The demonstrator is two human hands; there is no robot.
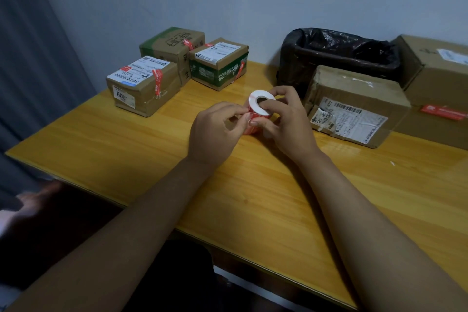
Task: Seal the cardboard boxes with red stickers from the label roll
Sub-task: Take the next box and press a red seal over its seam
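1. Red sticker edge is pinched between thumb and forefinger of the left hand, other fingers loosely curled; looks like it's being peeled off.
2. Roll is gripped by the right hand, fingers wrapped round the far side and thumb closed on the near side, white core facing up. It's held between both hands, just over the table.
3. Three boxes are parked far left: front one, back one, green-printed one. Red strips can be seen on all three, so those are probably done.
4. Just beside the right hand, a box with a torn label shows no sticker, so likely next.
5. Behind it, a big box rests on another with a red strip on its front. A black-bagged bin sits at the wall.
6. Roughly half done, it's guessed.
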